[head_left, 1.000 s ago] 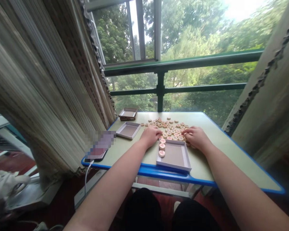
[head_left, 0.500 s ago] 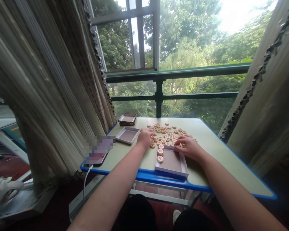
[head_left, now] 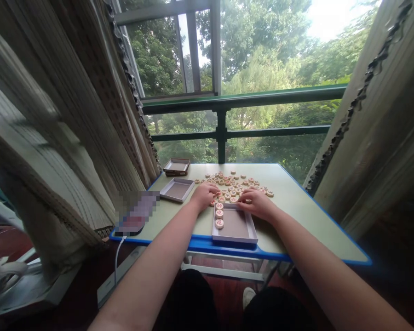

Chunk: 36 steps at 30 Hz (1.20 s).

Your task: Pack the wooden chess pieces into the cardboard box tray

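Note:
Several round wooden chess pieces (head_left: 232,181) lie scattered on a pale green table (head_left: 296,211). A shallow grey tray (head_left: 235,227) sits at the near edge with three pieces (head_left: 219,214) lined up along its left side. My left hand (head_left: 203,195) rests curled on the table at the tray's far left corner, over some pieces. My right hand (head_left: 257,202) lies at the tray's far right edge, its fingers bent down onto the pieces. What either hand holds is hidden.
A second grey tray (head_left: 177,190) lies left of the pieces and a brown box lid (head_left: 176,165) sits behind it. A phone with a cable (head_left: 134,219) is at the table's left corner. Curtains hang on both sides; a green railing (head_left: 244,96) and trees are beyond.
My right hand has moved left toward the tray's far edge and my left hand has shifted slightly. The view has drifted, so the table sits further left.

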{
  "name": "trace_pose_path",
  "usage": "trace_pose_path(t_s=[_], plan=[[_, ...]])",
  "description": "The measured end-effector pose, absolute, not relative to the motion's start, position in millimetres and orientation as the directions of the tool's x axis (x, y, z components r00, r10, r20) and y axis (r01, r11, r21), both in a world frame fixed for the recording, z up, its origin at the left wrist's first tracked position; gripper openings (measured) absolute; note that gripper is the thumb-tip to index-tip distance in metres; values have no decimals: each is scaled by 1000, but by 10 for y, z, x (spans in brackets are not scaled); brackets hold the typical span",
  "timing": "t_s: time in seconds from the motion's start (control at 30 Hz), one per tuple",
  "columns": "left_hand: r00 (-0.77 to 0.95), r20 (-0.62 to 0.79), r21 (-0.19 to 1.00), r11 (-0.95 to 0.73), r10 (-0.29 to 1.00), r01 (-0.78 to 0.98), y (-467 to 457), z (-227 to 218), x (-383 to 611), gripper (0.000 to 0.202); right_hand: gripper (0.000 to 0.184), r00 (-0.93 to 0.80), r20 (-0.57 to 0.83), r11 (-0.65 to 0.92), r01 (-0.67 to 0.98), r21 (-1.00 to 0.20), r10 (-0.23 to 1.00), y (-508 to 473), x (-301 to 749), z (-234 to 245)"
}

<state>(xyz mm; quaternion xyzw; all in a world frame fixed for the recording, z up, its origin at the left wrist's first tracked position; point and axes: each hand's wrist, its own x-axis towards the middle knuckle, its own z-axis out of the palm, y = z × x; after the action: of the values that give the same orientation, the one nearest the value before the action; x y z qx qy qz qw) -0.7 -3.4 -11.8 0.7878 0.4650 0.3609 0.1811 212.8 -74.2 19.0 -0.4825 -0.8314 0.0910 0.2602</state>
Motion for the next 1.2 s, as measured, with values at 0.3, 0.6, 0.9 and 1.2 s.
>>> trace_pose_path(t_s=[0.3, 0.6, 0.9, 1.2], plan=[[457, 198, 523, -488, 867, 699, -199, 237, -304, 50, 18, -365, 398, 525, 728, -442, 842, -744, 2172, 204], [550, 37, 539, -480, 835, 692, -196, 260, -500, 75, 11, -412, 363, 534, 766, -358, 836, -742, 2150, 172], [509, -47, 633, -369, 860, 681, -302, 294, -470, 46, 12, -443, 393, 571, 758, -315, 806, -755, 2166, 172], [484, 71, 690, -393, 872, 608, -226, 195, -422, 31, 14, -424, 399, 558, 763, -326, 813, -703, 2183, 152]])
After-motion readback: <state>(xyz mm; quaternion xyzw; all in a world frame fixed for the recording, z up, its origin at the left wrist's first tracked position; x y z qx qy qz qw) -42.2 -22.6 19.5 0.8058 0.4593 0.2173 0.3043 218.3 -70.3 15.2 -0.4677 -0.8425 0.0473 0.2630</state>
